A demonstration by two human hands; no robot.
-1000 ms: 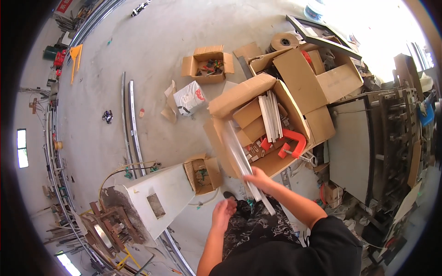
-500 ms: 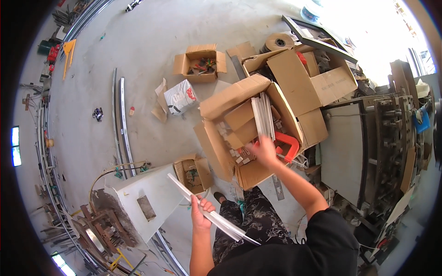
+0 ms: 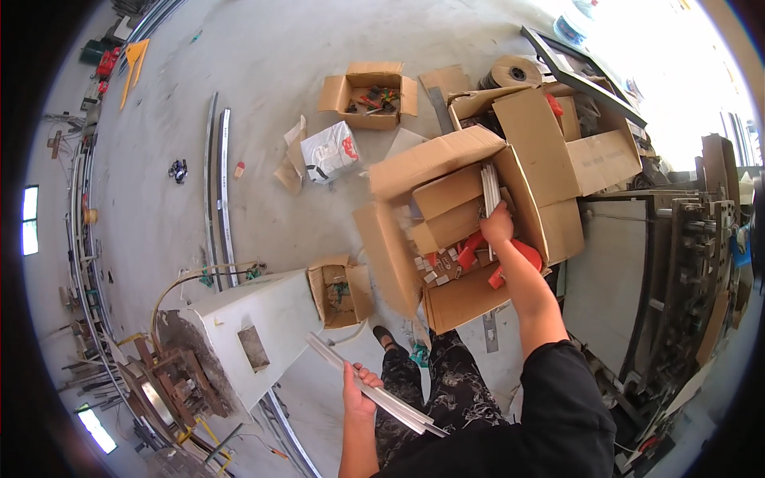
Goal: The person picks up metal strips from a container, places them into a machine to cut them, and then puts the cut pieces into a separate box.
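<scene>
My left hand [image 3: 360, 390] is closed round a bundle of long, thin, silvery-white strips [image 3: 406, 412], held slanting in front of my legs. My right arm reaches into the large open cardboard box [image 3: 434, 163]. Inside it, my right hand [image 3: 499, 225] is closed on a second bundle of similar strips [image 3: 489, 182], which stands along the box's right side. Just below that hand lies a red curved piece [image 3: 522, 256], partly hidden by my forearm. Small white blocks [image 3: 431, 276] and loose cardboard [image 3: 453, 195] are also in the box.
Another open carton [image 3: 532, 131] adjoins on the right, with a dark frame [image 3: 586, 76] behind. Farther off stand a small box of tools [image 3: 374, 119] and a white package [image 3: 328, 153]. A white machine cabinet [image 3: 255, 338] is at left; a rusty machine [image 3: 677, 263] at right.
My right hand has moved farther into the box and closed round the upright strips, which have thinned and shifted. My left hand keeps its bundle. The whole view has shifted slightly.
</scene>
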